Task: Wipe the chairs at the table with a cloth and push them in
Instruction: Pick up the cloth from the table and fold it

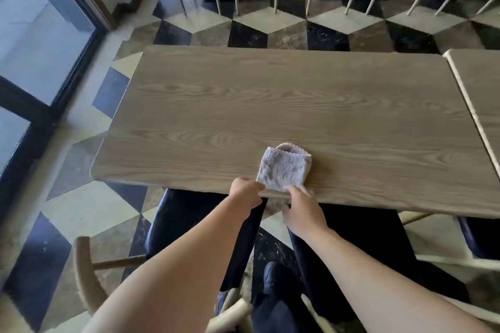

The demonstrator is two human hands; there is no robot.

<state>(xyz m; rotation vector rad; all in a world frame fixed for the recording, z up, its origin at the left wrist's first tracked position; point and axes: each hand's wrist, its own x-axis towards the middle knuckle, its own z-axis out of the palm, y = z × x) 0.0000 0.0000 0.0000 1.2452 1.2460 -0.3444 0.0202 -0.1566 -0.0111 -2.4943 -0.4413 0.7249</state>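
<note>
Wood table fills the view w/ two dark-seated chairs tucked partly under its near edge, one on the left & one on the right, and the folded grey cloth lies on the tabletop right at that edge, so I'd judge this as the cloth pick-up step, no chair wiped yet. Left hand is curled over the table edge touching the cloth's left corner, right hand has loose, part-open fingers on its near edge w/ nothing lifted; next move prob. needs a proper pinch, then down to a seat. No brands, labels or writing readable anywhere.
</note>
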